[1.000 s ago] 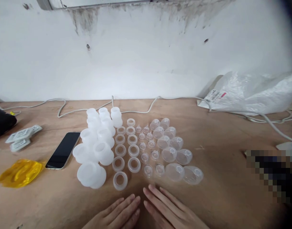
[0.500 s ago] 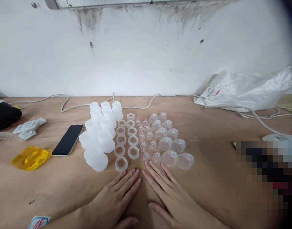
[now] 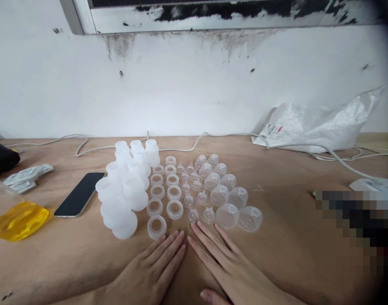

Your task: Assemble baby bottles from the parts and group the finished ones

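My left hand (image 3: pixel 152 267) lies flat on the brown table, fingers stretched out, close to the nearest clear screw ring (image 3: pixel 150 228). Flat beside it rests my right hand (image 3: pixel 222 262), its fingertips by the front clear bottle nipples (image 3: pixel 208 215). Neither hand holds anything. Ahead of them stand several frosted white baby bottles (image 3: pixel 120 212) at the left, bunched together. Right of these come two columns of screw rings, then two columns of nipples. Clear domed caps (image 3: pixel 227 215) form the rightmost two columns.
A phone (image 3: pixel 79 195) lies left of the bottles, near a bag with yellow film (image 3: pixel 22 218) and small white packets (image 3: pixel 27 176). A black item (image 3: pixel 3 160) sits at the far left. A white cable (image 3: pixel 181 149) runs along the wall towards a plastic bag (image 3: pixel 308 127).
The camera view has tilted up a little, so more of the frame above the wall shows and the table sits lower. Both hands stay flat in the same place.
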`<state>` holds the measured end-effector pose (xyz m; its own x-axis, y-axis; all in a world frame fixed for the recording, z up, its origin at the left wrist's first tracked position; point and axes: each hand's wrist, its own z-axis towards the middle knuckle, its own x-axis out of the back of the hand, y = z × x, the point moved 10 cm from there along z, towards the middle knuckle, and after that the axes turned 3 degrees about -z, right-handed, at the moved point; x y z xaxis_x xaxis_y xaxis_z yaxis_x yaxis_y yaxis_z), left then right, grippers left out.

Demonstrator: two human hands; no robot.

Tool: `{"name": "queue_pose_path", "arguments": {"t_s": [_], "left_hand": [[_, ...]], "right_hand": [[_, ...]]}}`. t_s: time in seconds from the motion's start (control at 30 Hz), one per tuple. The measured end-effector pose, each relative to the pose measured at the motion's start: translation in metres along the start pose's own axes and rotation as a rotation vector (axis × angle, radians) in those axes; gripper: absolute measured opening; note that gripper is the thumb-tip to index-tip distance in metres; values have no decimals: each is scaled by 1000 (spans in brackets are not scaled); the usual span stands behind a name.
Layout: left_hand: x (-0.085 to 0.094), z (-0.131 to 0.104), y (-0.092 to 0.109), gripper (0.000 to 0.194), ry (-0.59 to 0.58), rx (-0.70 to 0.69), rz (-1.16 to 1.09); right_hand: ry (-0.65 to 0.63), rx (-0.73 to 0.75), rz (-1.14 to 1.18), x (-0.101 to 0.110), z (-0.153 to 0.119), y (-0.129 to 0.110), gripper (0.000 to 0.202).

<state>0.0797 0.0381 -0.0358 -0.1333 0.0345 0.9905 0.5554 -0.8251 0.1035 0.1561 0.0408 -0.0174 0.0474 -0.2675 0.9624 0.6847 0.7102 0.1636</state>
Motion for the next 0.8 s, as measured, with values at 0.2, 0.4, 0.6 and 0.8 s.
{"name": "queue_pose_path", "arguments": {"t_s": [0.2,0.4,0.6,0.8], "left_hand": [[13,2,7,84,-95,-29,-86],[3,1,3,78,-66,-34,-14],[-24,-6,7,61,78,-134,162],[2,1,4,82,-46,-53,12]], "right_hand": [[-78,27,28,-6,-1,-2,61],[18,16,-31,-4,1,-2,62],[170,105,-178,-12,-6,-15,53],[29,14,-94,3,0,-4,63]]}}
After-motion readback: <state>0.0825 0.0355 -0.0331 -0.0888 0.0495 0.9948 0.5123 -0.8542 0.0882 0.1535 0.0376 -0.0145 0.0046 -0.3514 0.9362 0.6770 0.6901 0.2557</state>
